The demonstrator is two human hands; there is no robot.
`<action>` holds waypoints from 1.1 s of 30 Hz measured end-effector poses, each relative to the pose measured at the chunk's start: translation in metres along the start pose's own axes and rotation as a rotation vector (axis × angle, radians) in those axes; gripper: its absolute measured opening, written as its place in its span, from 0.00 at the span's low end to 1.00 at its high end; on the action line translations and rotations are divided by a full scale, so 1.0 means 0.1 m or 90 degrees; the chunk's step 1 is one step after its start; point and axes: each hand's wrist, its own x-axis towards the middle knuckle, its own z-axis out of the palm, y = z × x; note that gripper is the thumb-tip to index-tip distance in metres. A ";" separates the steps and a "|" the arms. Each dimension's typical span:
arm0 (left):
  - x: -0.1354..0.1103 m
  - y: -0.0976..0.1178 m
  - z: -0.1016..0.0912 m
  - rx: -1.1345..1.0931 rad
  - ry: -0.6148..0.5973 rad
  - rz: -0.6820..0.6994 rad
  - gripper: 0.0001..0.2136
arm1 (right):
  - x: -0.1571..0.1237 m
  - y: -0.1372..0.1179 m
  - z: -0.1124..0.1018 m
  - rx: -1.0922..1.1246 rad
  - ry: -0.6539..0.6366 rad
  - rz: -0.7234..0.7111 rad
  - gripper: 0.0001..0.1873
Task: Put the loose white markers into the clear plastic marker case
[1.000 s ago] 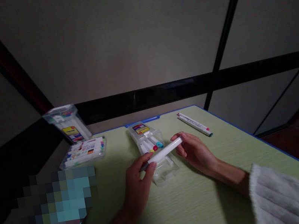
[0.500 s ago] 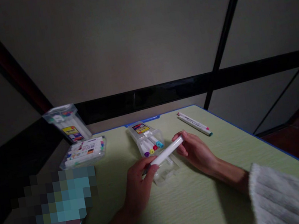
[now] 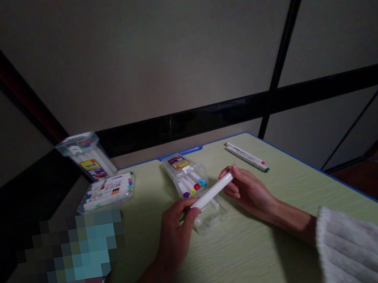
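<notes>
A white marker (image 3: 212,192) is held level between both hands above an open clear plastic marker case (image 3: 190,179). My left hand (image 3: 175,232) pinches the marker's near, darker end with curled fingers. My right hand (image 3: 248,191) grips its far end with thumb and fingertips. Inside the case lie several markers with purple, yellow, red and blue caps. The case's lid part (image 3: 212,215) lies flat under the held marker.
A green desk (image 3: 250,256) with a blue edge carries everything. A flat pack of markers (image 3: 107,192) and an upright marker box (image 3: 85,157) stand at the back left. Two loose markers (image 3: 246,156) lie at the back right. A blurred patch covers the front left.
The marker and both hands have barely shifted; the marker's far end rose slightly to the right.
</notes>
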 end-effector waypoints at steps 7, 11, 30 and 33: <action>-0.03 0.00 0.01 0.027 -0.011 0.029 0.09 | -0.01 0.02 0.00 -0.005 0.033 -0.011 0.16; -0.01 0.04 0.01 0.064 -0.014 0.057 0.08 | 0.00 0.03 0.00 0.000 0.045 -0.009 0.16; 0.00 -0.03 0.05 0.056 0.039 0.093 0.09 | 0.04 -0.01 -0.11 0.125 0.126 0.018 0.13; 0.01 0.00 0.05 0.058 0.032 0.077 0.05 | 0.04 0.00 -0.14 0.129 0.125 0.018 0.13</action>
